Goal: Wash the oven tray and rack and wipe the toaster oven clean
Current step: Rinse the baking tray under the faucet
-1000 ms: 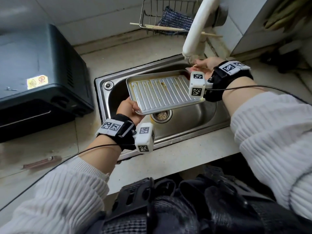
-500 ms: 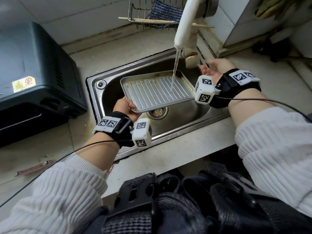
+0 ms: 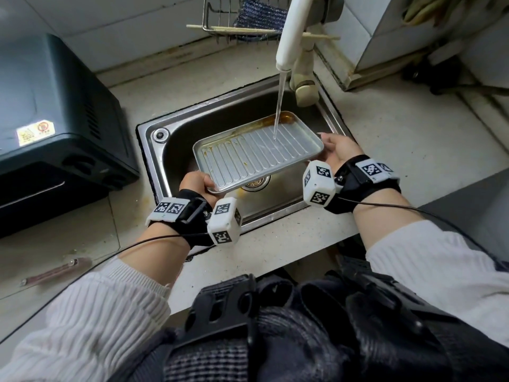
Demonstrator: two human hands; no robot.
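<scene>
The tap [image 3: 287, 34] is now on, and water falls onto the oven tray [image 3: 257, 154], which was dry a second ago. The right hand [image 3: 337, 147] has left the tap and come back to the tray's right edge; I cannot tell if its grip is closed on it. The left hand [image 3: 197, 183] grips the near left corner. The tray hangs over the sink [image 3: 154, 150], with brown grease at its far edge. The washing has only just started. The toaster oven [image 3: 55, 128] waits on the worktop [image 3: 399, 133].
</scene>
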